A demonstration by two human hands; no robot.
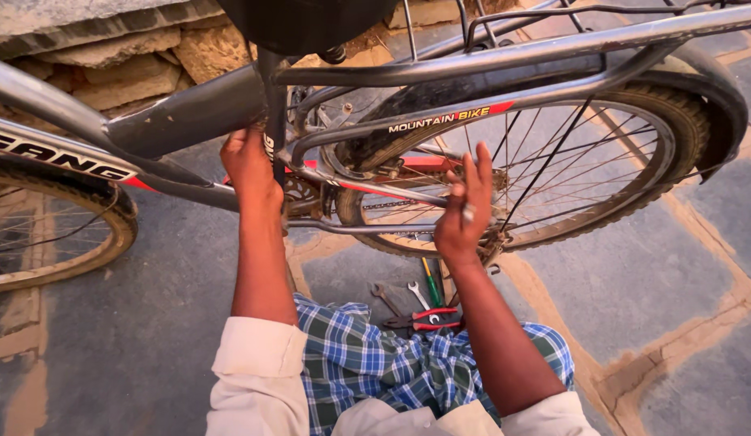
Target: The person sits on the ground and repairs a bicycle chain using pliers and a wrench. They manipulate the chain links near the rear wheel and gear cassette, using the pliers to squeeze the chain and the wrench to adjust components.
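A grey bicycle [190,113] stands sideways in front of me, its rear wheel [633,145] to the right and its front wheel [60,234] at the left. My left hand [250,165] grips the seat tube just above the crank area. My right hand [464,214] is raised with fingers spread beside the chain stay and chain [391,206], touching or nearly touching the spokes; a ring shows on one finger. It holds nothing I can see.
On the stone floor under the bike lie spanners [420,295], a green-handled screwdriver [432,282] and red-handled pliers [428,319], just beyond my checked cloth [367,363]. A rough stone wall [133,64] runs behind the bike. A rear carrier rack [553,24] sits over the back wheel.
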